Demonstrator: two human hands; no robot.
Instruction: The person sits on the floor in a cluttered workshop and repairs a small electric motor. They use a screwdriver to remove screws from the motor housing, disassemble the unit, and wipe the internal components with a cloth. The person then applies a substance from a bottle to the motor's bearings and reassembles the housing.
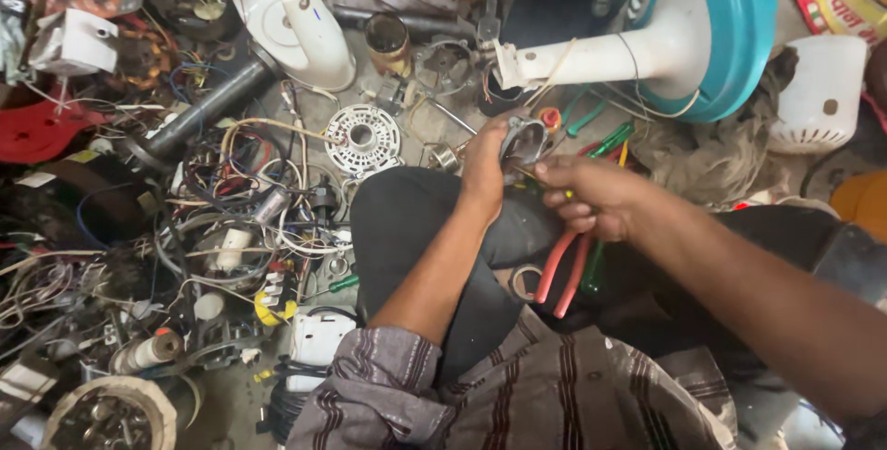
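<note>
- Fingers of the left hand [482, 165] are wrapped around a small grey metal part [523, 139], which is gripped above the raised knee.
- Fingers of the right hand [591, 196] are curled shut on red-handled pliers [565, 265]; a green-handled screwdriver [592, 270] is held in the same fist, and both sets of handles hang down past the palm.
- Whether the plier tips touch the metal part cannot be told, since they are hidden between the hands.
- Both hands are held close together over a dark trouser knee [416, 219], with a striped shirt [517, 395] seen below.
- Just behind the metal part, a white fan neck [591, 57] with a teal fan base [730, 25] is laid on the floor.
- Green-handled tools [610, 139] are lying beside the fan neck.
- A white round slotted cover [362, 139] is seen left of the hands, near a brown can [388, 43].
- Further left, a tangle of wires [231, 219] is spread out, with a dark pipe [208, 108] above it.
</note>
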